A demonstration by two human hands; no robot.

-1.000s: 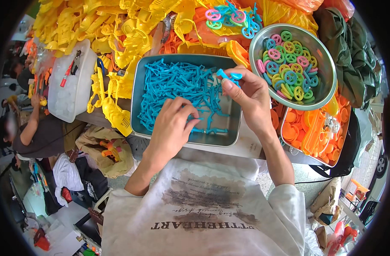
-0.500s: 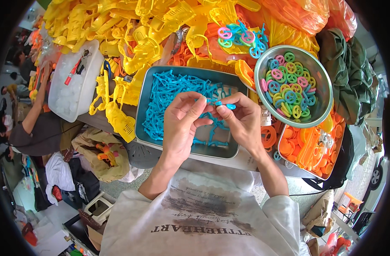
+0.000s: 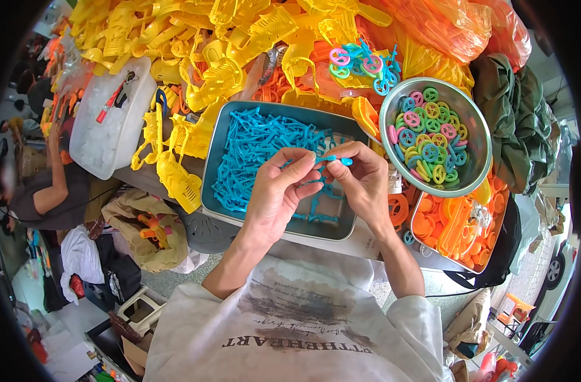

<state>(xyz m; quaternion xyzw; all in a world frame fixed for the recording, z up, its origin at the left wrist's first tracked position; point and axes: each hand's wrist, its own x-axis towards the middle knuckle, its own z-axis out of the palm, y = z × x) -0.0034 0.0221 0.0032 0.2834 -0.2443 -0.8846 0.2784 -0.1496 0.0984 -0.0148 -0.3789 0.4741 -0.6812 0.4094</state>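
Over a metal tray (image 3: 343, 234) of thin blue plastic parts (image 3: 252, 162), both my hands work close together. My left hand (image 3: 279, 194) is closed, thumb and forefinger pinching one end of a small blue plastic part. The other end, a rounded blue tip (image 3: 346, 162), sticks out between the thumb and forefinger of my right hand (image 3: 365, 188). Fingertips cover the middle, so I cannot tell whether it is one part or two joined. Several blue parts lie loose on the tray bottom beneath my hands.
At right stands a steel bowl (image 3: 483, 156) of small coloured wheels, above a tray of orange parts (image 3: 459, 223). Yellow plastic shells (image 3: 220, 76) heap up behind. A white tub (image 3: 80, 149) with red-handled pliers (image 3: 112, 102) sits at left, near another person's arm (image 3: 56, 172).
My left fingertips have come nearer to my right ones, with the blue part now pinched between both hands. The whole view has shifted slightly.
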